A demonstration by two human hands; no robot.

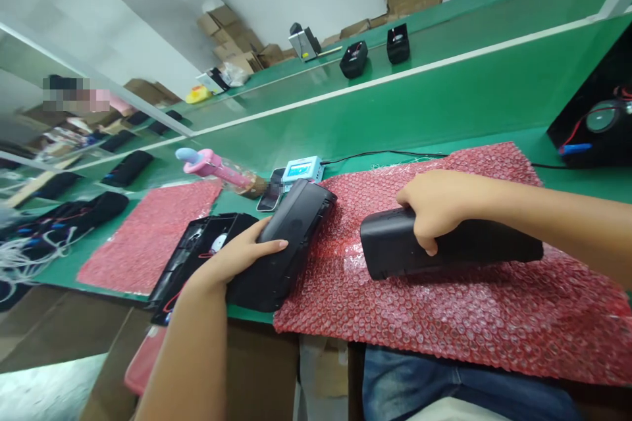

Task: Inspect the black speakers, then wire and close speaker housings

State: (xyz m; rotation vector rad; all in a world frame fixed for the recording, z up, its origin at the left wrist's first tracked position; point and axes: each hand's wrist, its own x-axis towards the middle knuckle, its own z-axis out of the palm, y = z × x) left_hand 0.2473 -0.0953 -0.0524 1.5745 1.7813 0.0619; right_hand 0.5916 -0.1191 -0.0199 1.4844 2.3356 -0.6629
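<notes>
My right hand [437, 207] is closed over a long black plastic casing [388, 247], fingers on its top and near side. That casing lies on red bubble wrap [419, 316]. To the left, my left hand [237, 256] grips a second black plastic casing [301, 223], its thumb across the upper face. This one is tilted, at the left edge of the bubble wrap. Beside my left forearm is an open black casing [180, 263] with a round speaker and red wires inside, partly hidden by the arm.
Behind the casings are a light-blue device [302, 171] with a screen, a phone [271, 192] and a pink bottle [224, 171]. More bubble wrap [153, 230] and white cables [29, 256] lie left. A wired black box [602, 112] stands right. A blurred person is far left.
</notes>
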